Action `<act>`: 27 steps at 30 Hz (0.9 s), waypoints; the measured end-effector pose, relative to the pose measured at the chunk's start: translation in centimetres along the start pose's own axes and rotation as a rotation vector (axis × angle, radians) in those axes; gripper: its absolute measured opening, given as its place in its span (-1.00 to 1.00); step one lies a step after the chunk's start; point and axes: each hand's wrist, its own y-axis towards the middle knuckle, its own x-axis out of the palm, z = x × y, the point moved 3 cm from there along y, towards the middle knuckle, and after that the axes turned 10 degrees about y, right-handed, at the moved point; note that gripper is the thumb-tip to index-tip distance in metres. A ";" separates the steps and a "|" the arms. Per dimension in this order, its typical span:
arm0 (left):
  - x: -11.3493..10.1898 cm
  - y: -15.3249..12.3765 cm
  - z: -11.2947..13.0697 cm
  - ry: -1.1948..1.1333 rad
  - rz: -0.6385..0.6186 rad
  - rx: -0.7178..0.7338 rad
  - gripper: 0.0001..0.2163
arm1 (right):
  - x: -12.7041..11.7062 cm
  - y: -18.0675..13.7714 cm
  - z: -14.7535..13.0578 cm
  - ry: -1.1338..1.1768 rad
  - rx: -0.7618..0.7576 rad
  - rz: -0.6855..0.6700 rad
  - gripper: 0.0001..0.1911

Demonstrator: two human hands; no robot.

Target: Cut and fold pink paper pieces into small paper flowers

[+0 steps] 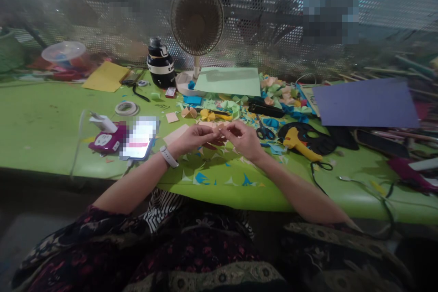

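Observation:
Between the fingertips of both hands is a small piece of peach paper (219, 128), held above the green table (44, 132). My left hand (196, 139), with a white band on its wrist, pinches it from the left. My right hand (242, 139) pinches it from the right; the fingers hide much of its shape. Just beyond them lie a yellow paper flower (207, 115) and a peach paper flower (189, 112). A square of peach paper (172, 117) and a larger peach sheet (176, 134) lie left of the hands. Blue paper scraps (201, 178) are scattered below them.
Scissors (265, 132) and a yellow glue gun (301, 143) lie to the right. A lit phone (139, 139) and a tape roll (126, 108) are on the left. Behind stand a fan (197, 20) and a black bottle (160, 66). A purple sheet (366, 102) lies far right.

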 end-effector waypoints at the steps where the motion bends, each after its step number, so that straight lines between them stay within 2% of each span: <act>1: 0.0 0.0 0.0 0.003 0.002 -0.004 -0.67 | 0.0 0.0 0.1 -0.005 -0.011 0.000 -0.54; 6: 0.1 0.1 -0.1 0.001 0.001 0.000 -0.64 | 0.0 0.0 0.3 -0.010 -0.065 0.002 -0.59; 22: 0.2 0.0 -0.3 -0.018 -0.001 -0.007 -0.60 | 0.1 0.0 0.3 -0.034 -0.034 -0.007 -0.60; 27: 0.0 0.1 -0.3 -0.029 0.010 -0.021 -0.60 | -0.5 0.3 0.6 0.102 0.039 0.061 -0.56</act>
